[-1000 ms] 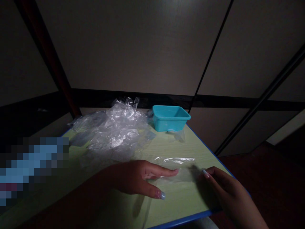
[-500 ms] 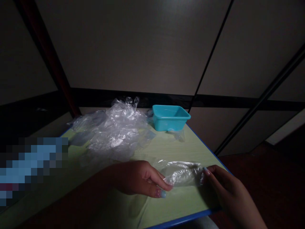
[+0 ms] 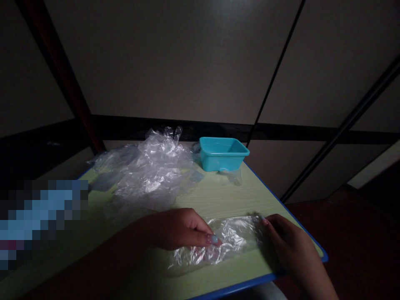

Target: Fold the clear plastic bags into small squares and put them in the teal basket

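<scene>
Clear plastic film point(image 3: 236, 238), lower centre: now reaching below left hand point(image 3: 179, 230), pinched there and by right hand point(image 3: 290, 239), held between both

There are 2 hands point(image 3: 184, 231) point(image 3: 290, 239), 1 crinkled clear plastic sheet point(image 3: 236, 233), 1 turquoise tub point(image 3: 223, 161) and 1 desk point(image 3: 225, 198). 1 heap of clear plastic point(image 3: 153, 179) has uncountable pieces.

Dim light leaves bright glare on crinkled plastic point(image 3: 234, 235).
</scene>
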A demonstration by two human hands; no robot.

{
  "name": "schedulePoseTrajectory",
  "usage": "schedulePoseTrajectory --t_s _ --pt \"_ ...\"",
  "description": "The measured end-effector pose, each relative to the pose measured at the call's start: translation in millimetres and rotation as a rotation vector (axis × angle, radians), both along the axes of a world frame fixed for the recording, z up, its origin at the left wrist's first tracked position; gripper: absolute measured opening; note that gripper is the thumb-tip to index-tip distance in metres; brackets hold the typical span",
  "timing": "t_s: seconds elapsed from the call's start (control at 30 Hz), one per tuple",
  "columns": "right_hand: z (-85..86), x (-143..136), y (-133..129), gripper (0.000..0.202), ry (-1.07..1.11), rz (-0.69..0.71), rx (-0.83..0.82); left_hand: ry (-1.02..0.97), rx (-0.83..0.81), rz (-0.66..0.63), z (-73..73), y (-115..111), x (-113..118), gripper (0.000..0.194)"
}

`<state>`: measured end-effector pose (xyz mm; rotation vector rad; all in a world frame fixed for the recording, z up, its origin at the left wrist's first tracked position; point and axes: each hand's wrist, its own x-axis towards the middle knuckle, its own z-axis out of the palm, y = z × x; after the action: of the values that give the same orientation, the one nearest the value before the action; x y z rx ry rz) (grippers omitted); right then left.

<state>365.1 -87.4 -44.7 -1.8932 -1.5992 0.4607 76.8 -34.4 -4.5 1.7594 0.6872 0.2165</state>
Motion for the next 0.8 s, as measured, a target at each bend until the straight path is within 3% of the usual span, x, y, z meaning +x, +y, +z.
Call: schedulePoseTrajectory --t_s 0.2,0.43,0.6,0.7,0.8 --pt "-3.0 -3 3 0.035 -0.083 -0.081 0.049 -0.067 -0.258 0.025 -5.2 0 5 0.056" --pt "-6.3 -5 5 0.03 -0.158 -0.149 0.068 -0.094 -0.306 0.107 -10.0 2 8 0.047" --pt "-6.1 -5 4 0.031 -0.186 -0.163 0.035 -0.131 -0.272 0.128 -10.4 0 10 0.041" --pt "-4.7 -6 5 0.029 -0.194 -0.164 0.031 -0.16 -0.139 0.174 -10.0 0 10 0.037" --pt "-4.6 -6 5 0.027 -0.198 -0.162 0.029 -0.119 -0.014 0.141 -9.1 -1 10 0.036"
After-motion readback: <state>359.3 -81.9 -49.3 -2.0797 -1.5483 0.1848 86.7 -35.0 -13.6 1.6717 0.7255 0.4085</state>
